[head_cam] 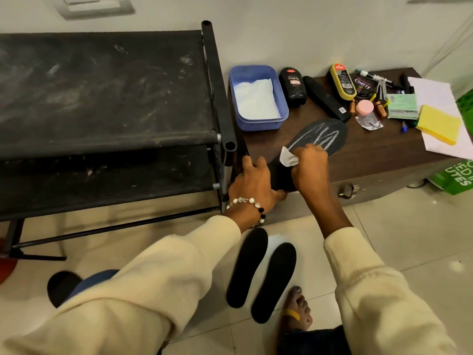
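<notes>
Two hands were engaged on one black insole (320,135), which was laid on the dark wooden table (371,160) with its heel at the near edge. Its long axis was set diagonally, the heel toward 7 o'clock and the toe pointed between 1 and 2 o'clock. The heel end was grasped by the left hand (253,183), fingers curled round it. A white wipe (288,157) was pinched in the right hand (309,165) and pressed on the midsection. The patterned forepart was seen uncovered just beyond the right hand, the nearer one, so a stroke toeward along the axis was judged likely.
</notes>
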